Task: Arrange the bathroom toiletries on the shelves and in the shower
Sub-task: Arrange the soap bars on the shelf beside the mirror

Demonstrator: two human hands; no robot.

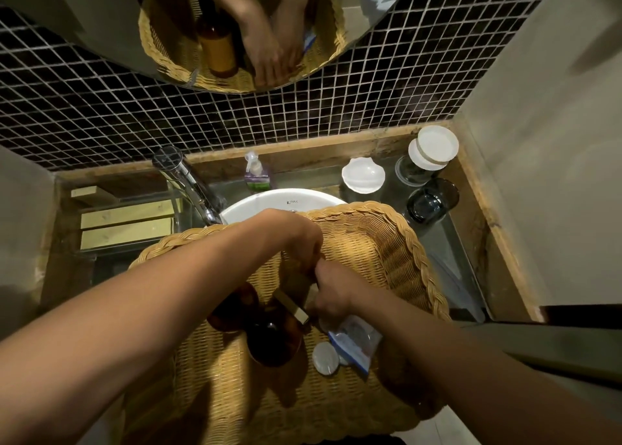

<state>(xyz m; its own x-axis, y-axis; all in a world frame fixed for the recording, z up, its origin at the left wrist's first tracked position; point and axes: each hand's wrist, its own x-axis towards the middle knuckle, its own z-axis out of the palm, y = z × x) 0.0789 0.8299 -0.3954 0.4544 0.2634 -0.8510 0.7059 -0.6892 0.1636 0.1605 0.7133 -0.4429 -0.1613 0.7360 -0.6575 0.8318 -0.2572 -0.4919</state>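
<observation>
A wicker basket (397,242) rests over the white sink (255,204). Inside it lie two amber bottles (272,340), a small boxed item (292,306), a round white tin (324,358) and a blue-and-white plastic packet (353,343). My left hand (296,236) reaches into the basket from the left, fingers curled downward around something I cannot make out. My right hand (331,293) is beside it, fingers closed near the box and the packet; what it grips is hidden.
A chrome tap (188,182) stands left of the sink, a soap pump bottle (256,172) behind it. On the counter to the right are a white shell dish (363,175), a lidded glass jar (427,155) and a dark glass tumbler (432,202). A mirror (242,30) hangs above.
</observation>
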